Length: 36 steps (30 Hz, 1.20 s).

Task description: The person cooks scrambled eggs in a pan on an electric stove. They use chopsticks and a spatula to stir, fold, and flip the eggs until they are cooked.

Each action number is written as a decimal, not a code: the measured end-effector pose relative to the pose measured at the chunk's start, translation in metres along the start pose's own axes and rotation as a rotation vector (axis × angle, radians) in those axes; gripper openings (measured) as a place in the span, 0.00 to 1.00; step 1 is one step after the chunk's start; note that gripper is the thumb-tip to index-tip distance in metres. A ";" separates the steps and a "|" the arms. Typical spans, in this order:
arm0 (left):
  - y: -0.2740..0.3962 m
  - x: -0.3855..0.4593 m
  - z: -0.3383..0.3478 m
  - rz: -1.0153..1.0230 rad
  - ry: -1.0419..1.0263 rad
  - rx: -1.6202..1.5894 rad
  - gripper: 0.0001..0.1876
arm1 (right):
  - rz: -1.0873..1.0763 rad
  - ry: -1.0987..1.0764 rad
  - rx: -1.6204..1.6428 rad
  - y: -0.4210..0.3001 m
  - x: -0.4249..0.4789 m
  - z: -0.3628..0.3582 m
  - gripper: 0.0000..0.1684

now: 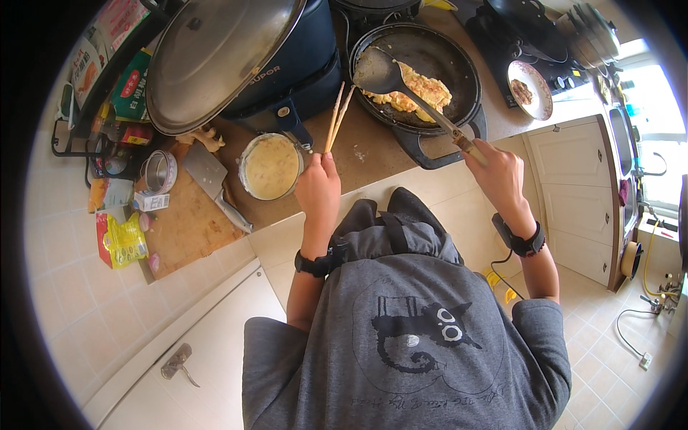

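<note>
My left hand grips a pair of wooden chopsticks upright over the counter, their tips coated with pale batter. In my right hand is the handle of a metal spatula, its broad blade inside a black frying pan. A yellow-brown fried egg pancake lies in the pan, partly hidden by the spatula. Just left of my left hand stands a bowl of pale, lumpy batter. The pan's loop handle points towards me.
A cleaver lies on a wooden cutting board at the left, near ginger root. Behind the bowl stands a dark Supor appliance with a large metal lid beside it. A patterned plate with browned food sits at the right.
</note>
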<state>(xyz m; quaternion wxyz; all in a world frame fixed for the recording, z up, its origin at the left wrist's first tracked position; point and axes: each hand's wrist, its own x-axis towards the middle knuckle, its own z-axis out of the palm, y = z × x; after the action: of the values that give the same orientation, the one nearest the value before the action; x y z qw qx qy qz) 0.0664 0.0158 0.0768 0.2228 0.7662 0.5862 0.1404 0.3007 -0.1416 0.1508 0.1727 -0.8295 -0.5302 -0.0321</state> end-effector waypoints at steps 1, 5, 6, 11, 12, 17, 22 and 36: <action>0.002 0.000 -0.001 0.001 -0.002 0.003 0.16 | 0.000 -0.004 0.001 0.000 0.000 0.000 0.12; 0.004 0.000 0.001 0.014 -0.002 -0.012 0.16 | 0.000 -0.011 -0.001 0.000 0.000 0.000 0.12; 0.004 0.000 0.001 0.018 0.001 -0.021 0.16 | 0.000 -0.010 -0.002 0.000 0.000 0.000 0.12; 0.005 0.000 0.000 0.027 0.012 -0.037 0.15 | 0.026 -0.015 0.005 -0.001 0.000 -0.002 0.12; 0.005 0.001 0.000 0.028 0.011 -0.033 0.15 | 0.035 -0.022 0.005 -0.001 0.000 -0.002 0.12; 0.008 0.002 -0.001 0.039 0.017 -0.017 0.15 | 0.076 -0.036 0.061 0.002 -0.001 0.000 0.12; 0.011 0.001 -0.003 0.048 0.018 -0.045 0.15 | 0.141 -0.049 0.131 0.002 -0.002 0.000 0.12; 0.011 -0.003 -0.003 0.046 0.010 -0.040 0.16 | 0.223 -0.048 0.073 0.015 -0.009 -0.010 0.14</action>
<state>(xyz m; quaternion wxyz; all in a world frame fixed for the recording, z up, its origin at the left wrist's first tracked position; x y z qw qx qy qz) 0.0729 0.0109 0.0848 0.2318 0.7741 0.5668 0.1608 0.3115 -0.1585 0.1538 0.1924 -0.8771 -0.4393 0.0267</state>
